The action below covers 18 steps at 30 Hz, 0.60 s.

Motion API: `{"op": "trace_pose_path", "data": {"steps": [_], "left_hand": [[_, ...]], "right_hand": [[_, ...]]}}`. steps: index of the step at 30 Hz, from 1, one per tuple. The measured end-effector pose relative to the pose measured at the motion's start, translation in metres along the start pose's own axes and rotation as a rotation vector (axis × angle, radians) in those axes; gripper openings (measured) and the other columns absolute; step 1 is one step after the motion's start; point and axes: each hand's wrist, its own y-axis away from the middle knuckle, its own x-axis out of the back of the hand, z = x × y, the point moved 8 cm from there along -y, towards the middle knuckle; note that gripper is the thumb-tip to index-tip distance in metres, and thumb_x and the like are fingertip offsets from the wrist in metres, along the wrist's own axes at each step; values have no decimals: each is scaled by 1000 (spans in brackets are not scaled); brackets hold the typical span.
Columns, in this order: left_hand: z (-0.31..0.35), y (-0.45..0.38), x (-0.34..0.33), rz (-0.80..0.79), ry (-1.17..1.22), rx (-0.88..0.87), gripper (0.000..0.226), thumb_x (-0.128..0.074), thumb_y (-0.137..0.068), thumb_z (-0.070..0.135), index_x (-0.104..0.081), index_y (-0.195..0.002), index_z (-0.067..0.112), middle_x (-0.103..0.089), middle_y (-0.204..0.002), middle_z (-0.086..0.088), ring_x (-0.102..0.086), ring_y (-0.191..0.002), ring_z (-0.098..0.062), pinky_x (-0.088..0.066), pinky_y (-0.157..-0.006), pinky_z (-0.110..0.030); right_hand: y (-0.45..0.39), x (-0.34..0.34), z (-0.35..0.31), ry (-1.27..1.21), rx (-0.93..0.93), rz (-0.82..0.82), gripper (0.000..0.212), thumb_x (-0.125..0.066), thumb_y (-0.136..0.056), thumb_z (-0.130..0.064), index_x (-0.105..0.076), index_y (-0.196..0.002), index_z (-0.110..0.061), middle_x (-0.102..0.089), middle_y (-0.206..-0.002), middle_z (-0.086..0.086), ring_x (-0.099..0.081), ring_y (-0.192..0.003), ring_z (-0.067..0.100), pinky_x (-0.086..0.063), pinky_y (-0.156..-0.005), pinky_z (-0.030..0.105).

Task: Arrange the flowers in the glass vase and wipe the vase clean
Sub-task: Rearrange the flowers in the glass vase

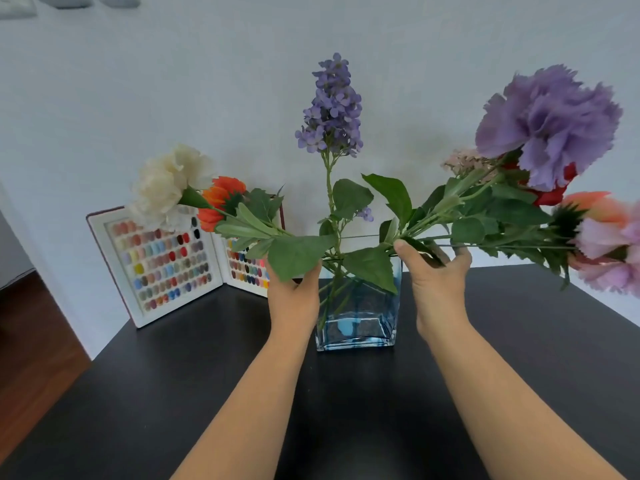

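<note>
A square blue-tinted glass vase (360,320) stands on the dark table. A tall purple lilac stem (332,109) rises upright from it. Leaning out to the left are a white carnation (169,183) and an orange flower (221,199); my left hand (294,289) grips their stems and leaves at the vase's left rim. To the right lean a large purple carnation (547,126), a red bloom (554,192) and pink flowers (609,244); my right hand (436,271) grips those stems just above the right rim.
An open case of coloured nail samples (162,265) stands on the table's back left corner against the white wall. The dark table (519,341) ends at the left over a wooden floor (31,358).
</note>
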Motion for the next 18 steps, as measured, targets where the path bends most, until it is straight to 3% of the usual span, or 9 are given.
{"op": "trace_pose_path", "data": {"steps": [3, 5, 7, 9, 12, 15, 18], "left_hand": [[0, -3, 5, 92, 51, 31, 47, -66, -90, 15, -52, -134, 6, -64, -108, 5, -63, -85, 4, -54, -80, -14], [10, 1, 7, 124, 74, -7, 48, -66, -90, 10, -50, -135, 7, -62, -106, 11, -63, -86, 7, -51, -77, -10], [20, 11, 5, 123, 137, -54, 42, -66, -91, 10, -52, -129, 21, -63, -108, 15, -60, -95, 10, -46, -79, -5], [19, 32, 6, 172, 160, -11, 39, -69, -88, 18, -51, -114, 41, -62, -105, 19, -59, -99, 4, -48, -79, -9], [12, 78, -5, 150, 119, 16, 42, -70, -85, 11, -48, -103, 42, -56, -100, 5, -57, -92, -6, -46, -75, -14], [44, 111, -28, -8, -41, -240, 34, -67, -81, 15, -53, -102, 37, -55, -93, 12, -57, -89, -7, -42, -75, -13], [98, 121, -59, -207, -214, -654, 20, -63, -81, 14, -57, -99, 20, -55, -97, 9, -56, -89, -12, -48, -76, -27]], "right_hand": [[-2, -6, -4, -45, 45, 37, 93, -89, -62, -32, -28, -132, -31, -58, -121, -9, -57, -112, 10, -44, -83, 21], [-5, -6, -6, -73, 63, 55, 87, -89, -63, -28, -31, -128, -31, -60, -117, -8, -61, -106, 6, -47, -78, 16], [-7, -5, -8, -105, 75, 69, 80, -88, -67, -22, -34, -125, -27, -62, -113, -4, -66, -90, -3, -48, -66, 7], [-10, -4, -11, -148, 81, 78, 74, -86, -69, -15, -36, -123, -23, -63, -106, 0, -67, -78, -7, -48, -60, 4], [-9, -5, -13, -155, 74, 68, 71, -85, -70, -11, -39, -123, -20, -66, -100, 1, -68, -77, -3, -48, -61, 4], [-8, -4, -14, -132, 60, 20, 68, -84, -71, -10, -42, -123, -21, -67, -101, -1, -67, -80, -5, -48, -61, 4], [-6, 0, -16, -52, 5, -82, 55, -81, -72, -17, -49, -116, -23, -69, -102, -6, -66, -88, 0, -47, -72, 13]]}}
